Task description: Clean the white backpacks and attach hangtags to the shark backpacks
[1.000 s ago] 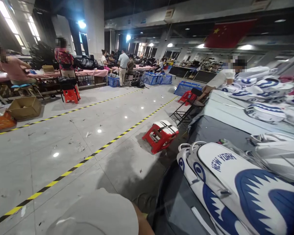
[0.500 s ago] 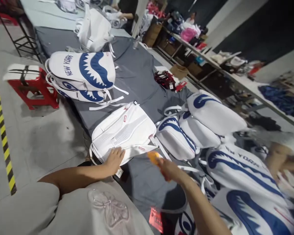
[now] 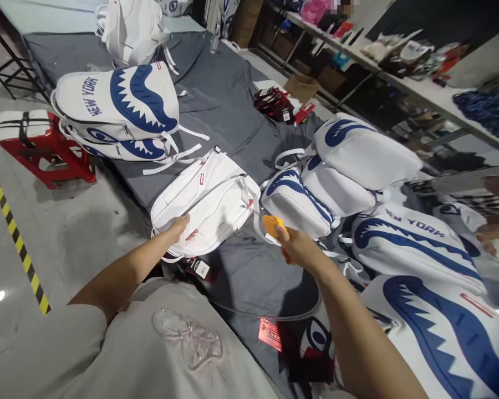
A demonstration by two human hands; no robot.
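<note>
A white backpack [image 3: 224, 213] lies on the dark cloth with its back panel and straps facing up. My left hand [image 3: 178, 226] grips a wide white shoulder strap at its near left side; some of the fingers are hidden beneath it. Out from the bag's near edge hangs a tag [image 3: 202, 269] with a white label. My right hand [image 3: 297, 245] is closed around an orange hand tool [image 3: 273, 226], shaped like a tagging gun, just right of the backpack, near a loose white webbing strap [image 3: 256, 217].
White backpacks with blue shark mouths are stacked on the left [image 3: 120, 100] and right [image 3: 366, 149]. A red tag [image 3: 270, 333] lies near me. Red and black items [image 3: 274, 104] sit farther back. A red stool [image 3: 45, 147] stands left. Another person's hand [image 3: 493, 231] is at far right.
My left hand has gone from resting flat on the backpack to gripping its strap, which is now raised. My right hand has shifted slightly up with the orange tool. The view has moved.
</note>
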